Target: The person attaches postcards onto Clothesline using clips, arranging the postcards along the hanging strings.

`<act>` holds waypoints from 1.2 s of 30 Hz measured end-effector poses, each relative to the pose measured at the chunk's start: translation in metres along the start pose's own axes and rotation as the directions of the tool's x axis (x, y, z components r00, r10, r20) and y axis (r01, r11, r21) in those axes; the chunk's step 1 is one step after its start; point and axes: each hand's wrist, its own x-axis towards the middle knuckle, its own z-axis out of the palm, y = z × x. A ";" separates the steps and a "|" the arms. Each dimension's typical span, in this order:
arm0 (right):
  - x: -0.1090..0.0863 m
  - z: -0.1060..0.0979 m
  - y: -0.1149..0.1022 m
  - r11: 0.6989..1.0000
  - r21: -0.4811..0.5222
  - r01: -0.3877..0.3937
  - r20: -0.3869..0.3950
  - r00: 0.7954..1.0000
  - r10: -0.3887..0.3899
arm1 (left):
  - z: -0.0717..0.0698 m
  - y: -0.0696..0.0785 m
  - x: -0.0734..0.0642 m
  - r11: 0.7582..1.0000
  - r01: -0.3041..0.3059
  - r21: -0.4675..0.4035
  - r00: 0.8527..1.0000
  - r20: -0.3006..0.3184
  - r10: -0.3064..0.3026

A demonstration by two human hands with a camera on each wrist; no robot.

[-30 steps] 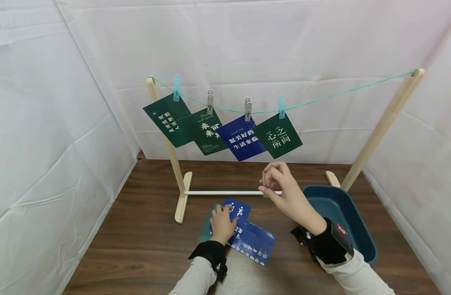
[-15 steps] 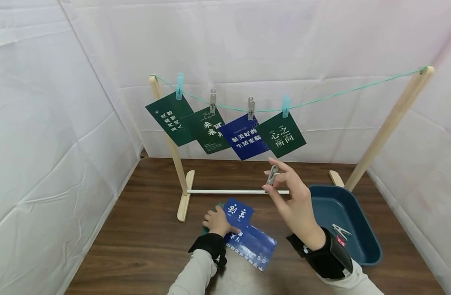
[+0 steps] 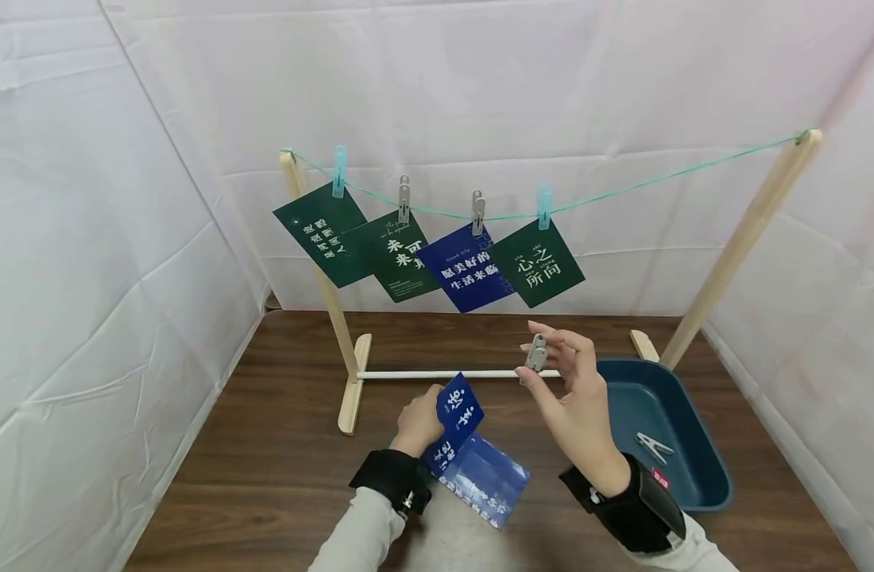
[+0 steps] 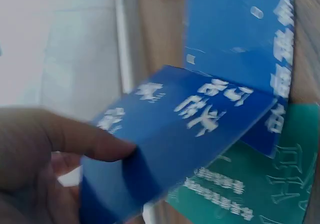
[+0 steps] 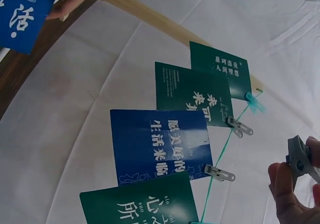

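Note:
My left hand (image 3: 415, 421) pinches a blue card (image 4: 165, 144) with white lettering, thumb on its face, and holds it tilted up from the tabletop. Beneath it lie another blue card (image 3: 490, 477) and a green card (image 4: 295, 174), the green one mostly hidden in the head view. My right hand (image 3: 576, 409) grips a grey clothespin (image 3: 536, 352) between thumb and fingers, in front of and below the hanging cards. On the green line (image 3: 644, 193), blue and grey clothespins hold several cards, with a green card (image 3: 540, 262) at the right end of the row.
A dark teal basin (image 3: 633, 389) stands to the right, with a pale clothespin (image 3: 654, 449) inside. The line runs between a left wooden post (image 3: 337, 318) and a right wooden post (image 3: 744, 246). A white bar (image 3: 423, 375) joins their feet. White cloth (image 3: 480, 95) surrounds the table.
My left hand has gone from resting on the cards to lifting a blue card. My right hand has turned the grey clothespin and shifted slightly right. The clothespin in the basin has come into view.

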 end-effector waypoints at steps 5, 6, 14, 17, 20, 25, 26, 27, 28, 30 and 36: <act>-0.003 -0.004 0.001 0.996 0.001 -0.088 -0.033 0.996 0.088 | -0.015 0.003 -0.009 0.980 -0.147 -0.133 0.979 0.124 0.164; -0.004 -0.004 0.000 0.995 0.001 -0.104 -0.029 0.994 0.104 | -0.018 0.003 -0.010 0.971 -0.190 -0.145 0.971 0.121 0.208; -0.011 -0.008 0.004 0.987 -0.044 -0.155 0.004 0.988 0.155 | -0.033 0.011 -0.016 0.911 -0.364 -0.195 0.903 0.168 0.397; -0.013 -0.009 0.006 0.984 -0.100 -0.147 0.014 0.989 0.149 | -0.032 0.013 -0.017 0.908 -0.372 -0.194 0.890 0.204 0.409; -0.015 -0.010 0.007 0.983 -0.115 -0.142 0.033 0.989 0.147 | -0.031 0.015 -0.018 0.903 -0.382 -0.196 0.893 0.174 0.416; -0.017 -0.013 0.008 0.976 -0.141 -0.167 0.066 0.982 0.178 | -0.032 0.022 -0.018 0.874 -0.423 -0.239 0.898 0.017 0.439; -0.017 -0.014 0.008 0.973 -0.150 -0.176 0.080 0.979 0.189 | -0.033 0.024 -0.017 0.864 -0.439 -0.248 0.893 -0.012 0.450; -0.017 -0.015 0.008 0.970 -0.156 -0.185 0.097 0.975 0.201 | -0.033 0.026 -0.017 0.855 -0.451 -0.256 0.888 -0.029 0.460; -0.018 -0.016 0.008 0.968 -0.159 -0.195 0.116 0.970 0.215 | -0.034 0.029 -0.017 0.847 -0.460 -0.266 0.883 -0.038 0.467; -0.018 -0.017 0.007 0.961 -0.161 -0.223 0.150 0.957 0.248 | -0.035 0.033 -0.017 0.837 -0.473 -0.275 0.875 -0.034 0.483; -0.019 -0.020 0.007 0.937 -0.162 -0.308 0.172 0.927 0.334 | -0.036 0.042 -0.014 0.811 -0.510 -0.285 0.827 0.096 0.554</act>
